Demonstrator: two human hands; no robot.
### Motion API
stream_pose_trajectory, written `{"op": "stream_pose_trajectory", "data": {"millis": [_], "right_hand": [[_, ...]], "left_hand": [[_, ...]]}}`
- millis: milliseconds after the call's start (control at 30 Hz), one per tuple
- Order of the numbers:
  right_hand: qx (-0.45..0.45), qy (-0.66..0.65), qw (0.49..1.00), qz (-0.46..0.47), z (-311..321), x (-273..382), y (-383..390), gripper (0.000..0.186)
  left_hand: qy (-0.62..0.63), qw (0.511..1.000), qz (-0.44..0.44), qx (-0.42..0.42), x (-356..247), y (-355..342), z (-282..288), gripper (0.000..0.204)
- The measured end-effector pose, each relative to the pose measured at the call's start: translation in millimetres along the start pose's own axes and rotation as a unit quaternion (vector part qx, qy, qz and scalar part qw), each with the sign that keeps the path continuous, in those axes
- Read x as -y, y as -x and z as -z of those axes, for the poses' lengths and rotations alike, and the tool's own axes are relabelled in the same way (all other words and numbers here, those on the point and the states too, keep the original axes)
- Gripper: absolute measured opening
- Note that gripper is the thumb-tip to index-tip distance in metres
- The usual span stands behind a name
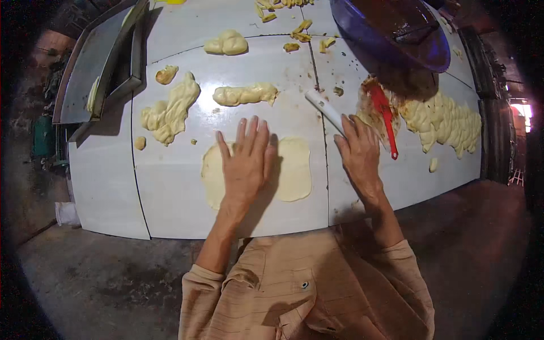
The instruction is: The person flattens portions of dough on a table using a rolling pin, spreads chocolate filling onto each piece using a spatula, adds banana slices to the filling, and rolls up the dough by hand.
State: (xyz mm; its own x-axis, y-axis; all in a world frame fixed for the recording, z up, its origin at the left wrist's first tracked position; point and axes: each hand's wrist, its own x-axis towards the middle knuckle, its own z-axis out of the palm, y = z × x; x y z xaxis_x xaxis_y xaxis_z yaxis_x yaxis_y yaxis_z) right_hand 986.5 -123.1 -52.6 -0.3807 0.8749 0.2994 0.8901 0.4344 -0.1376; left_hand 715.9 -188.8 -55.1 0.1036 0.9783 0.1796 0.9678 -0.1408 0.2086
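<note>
My left hand (245, 161) lies palm down with fingers spread over a thin sheet of rolled dough (296, 170), whose two sides show past it. To the right, my right hand (361, 156) has its fingers over the near end of a white rolling pin (324, 106), which slants across a tabletop seam. Its underside grip is hidden. Beyond the sheet lies a thick strip of pale dough (243, 94). A larger lumpy piece of dough (170, 110) sits to its left.
A red spatula (385, 113) rests in a brown smear beside a mass of dough (445, 122). A purple basin (362, 37) with dark brown contents stands far right. Metal trays (93, 73) lean at far left. A dough lump (226, 43) and yellow pieces (302, 28) lie farther back.
</note>
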Motion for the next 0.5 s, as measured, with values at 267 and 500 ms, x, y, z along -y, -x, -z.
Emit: {"op": "stream_pose_trajectory", "data": {"millis": [267, 500], "right_hand": [[0.094, -0.115, 0.977, 0.151, -11.6, 53.6, -4.3, 0.061], [-0.135, -0.035, 0.978, -0.153, 24.7, -49.8, -7.3, 0.020]], "left_hand": [[0.032, 0.995, -0.021, 0.094, -32.7, 1.5, -16.2, 0.078], [0.000, 0.996, -0.010, 0.089, -37.3, 5.5, -23.8, 0.081]]}}
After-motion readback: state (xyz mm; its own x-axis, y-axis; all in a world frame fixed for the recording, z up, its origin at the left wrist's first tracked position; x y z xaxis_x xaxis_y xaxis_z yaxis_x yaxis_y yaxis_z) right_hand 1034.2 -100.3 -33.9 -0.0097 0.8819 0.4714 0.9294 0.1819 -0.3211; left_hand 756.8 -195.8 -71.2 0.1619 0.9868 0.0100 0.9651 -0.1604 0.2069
